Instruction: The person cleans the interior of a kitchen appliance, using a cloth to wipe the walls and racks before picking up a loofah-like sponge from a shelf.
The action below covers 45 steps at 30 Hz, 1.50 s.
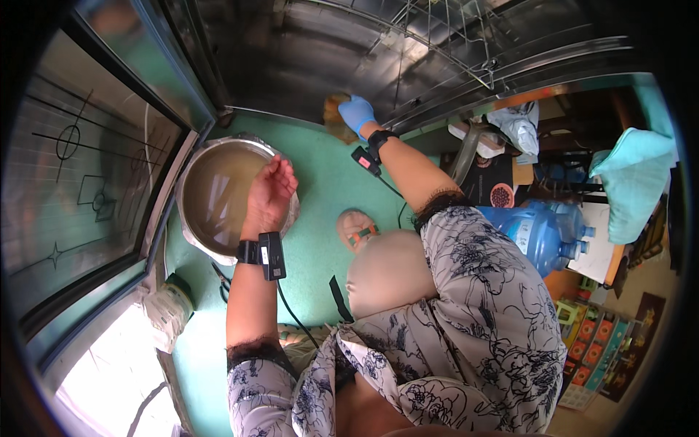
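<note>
My right hand (357,114), in a blue glove, is closed on a brown cloth (339,121) at the bottom front edge of a steel cabinet (306,65) with wire racks inside. The cloth hangs partly over that edge. My bare left hand (273,183) is held palm up with its fingers loosely curled, above the right side of a metal basin (188,229). Cloudy brownish water (218,185) fills much of the basin, which stands on the green floor. Nothing lies in my left hand.
An opened glass-panelled door (104,180) stands at the left. Scissors (223,281) and a plastic bag (166,311) lie on the floor near the basin. Large blue water bottles (529,235), bags and boxes crowd the right side. A wire rack (442,43) juts above my right hand.
</note>
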{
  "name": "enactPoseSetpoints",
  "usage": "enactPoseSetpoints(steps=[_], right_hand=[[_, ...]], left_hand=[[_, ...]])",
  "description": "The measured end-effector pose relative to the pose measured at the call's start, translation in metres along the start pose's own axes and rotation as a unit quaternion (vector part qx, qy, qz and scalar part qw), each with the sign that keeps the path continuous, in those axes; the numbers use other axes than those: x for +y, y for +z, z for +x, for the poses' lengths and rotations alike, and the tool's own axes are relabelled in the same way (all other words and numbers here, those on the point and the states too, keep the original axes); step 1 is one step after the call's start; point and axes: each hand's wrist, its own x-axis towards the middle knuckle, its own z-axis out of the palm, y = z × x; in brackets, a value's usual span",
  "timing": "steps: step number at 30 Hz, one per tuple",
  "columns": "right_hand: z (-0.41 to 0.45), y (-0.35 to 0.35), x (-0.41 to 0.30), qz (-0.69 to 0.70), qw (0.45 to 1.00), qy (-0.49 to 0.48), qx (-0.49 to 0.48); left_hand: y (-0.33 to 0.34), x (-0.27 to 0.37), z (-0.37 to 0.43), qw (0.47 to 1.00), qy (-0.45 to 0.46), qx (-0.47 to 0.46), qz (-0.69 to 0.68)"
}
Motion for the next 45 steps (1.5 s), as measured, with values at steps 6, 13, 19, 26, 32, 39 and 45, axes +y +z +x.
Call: enactPoseSetpoints(steps=[6, 13, 19, 26, 32, 39, 45], right_hand=[[0.057, -0.027, -0.006, 0.495, 0.848, 0.11, -0.155], [0.08, -0.048, 0.007, -0.024, 0.961, 0.121, 0.248], [0.057, -0.005, -0.022, -0.217, 0.95, 0.082, 0.209], [0.157, -0.013, 0.008, -0.18, 0.962, 0.027, 0.202], [0.216, -0.008, -0.002, -0.221, 0.961, 0.057, 0.155], [0.274, -0.014, -0.009, -0.171, 0.976, 0.076, 0.111], [0.228, 0.038, -0.069, -0.121, 0.914, -0.376, -0.097]], left_hand=[[-0.002, -0.001, -0.001, 1.0, 0.006, 0.007, 0.008], [-0.002, -0.005, 0.007, 1.0, 0.011, 0.027, 0.007], [-0.006, -0.004, 0.031, 1.0, 0.008, 0.023, 0.016], [0.0, -0.011, 0.051, 0.999, -0.004, 0.048, -0.001], [-0.019, 0.01, 0.043, 0.996, 0.029, 0.078, -0.024], [-0.031, 0.014, 0.034, 0.99, 0.039, 0.112, -0.075], [-0.039, 0.019, 0.038, 0.991, 0.041, 0.088, -0.09]])
